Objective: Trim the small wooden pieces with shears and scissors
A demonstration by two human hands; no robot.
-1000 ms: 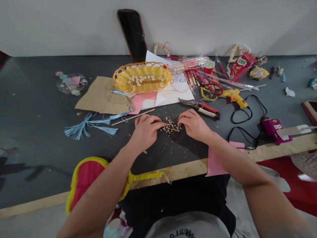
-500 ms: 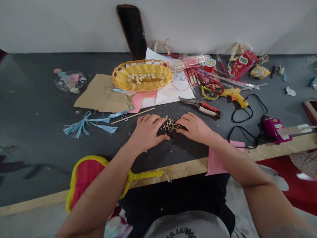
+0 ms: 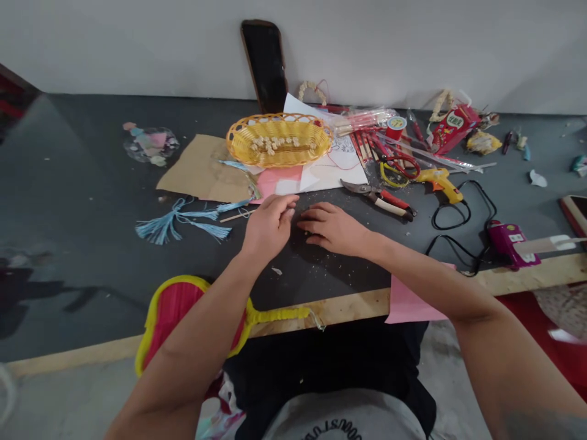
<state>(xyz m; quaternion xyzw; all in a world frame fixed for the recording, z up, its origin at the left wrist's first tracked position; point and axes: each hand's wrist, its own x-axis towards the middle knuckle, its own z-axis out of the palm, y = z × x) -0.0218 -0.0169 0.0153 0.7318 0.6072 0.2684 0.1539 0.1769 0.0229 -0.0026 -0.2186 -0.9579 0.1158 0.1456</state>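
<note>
My left hand (image 3: 269, 227) is turned on its side over the dark table (image 3: 293, 278), its fingers curled together; whatever may be inside is hidden. Facing it, my right hand (image 3: 334, 228) lies palm down with its fingers a little apart, near the left fingertips. A few tiny pale bits show beside and below the right fingers. The small pile of beads cannot be seen. Beyond the hands, a yellow woven basket (image 3: 279, 131) holds pale pieces along its bottom.
Pruning shears (image 3: 389, 203), a yellow glue gun (image 3: 440, 182) with a black cord and a red thread spool (image 3: 395, 128) lie to the right. Blue tassels (image 3: 160, 225) and a thin stick are on the left. A red-and-yellow fan (image 3: 177, 302) overlaps the table's front edge.
The bead pile between my hands has gone from view. My left hand has turned onto its side and curled; my right hand has moved left and flattened. The view has shifted slightly.
</note>
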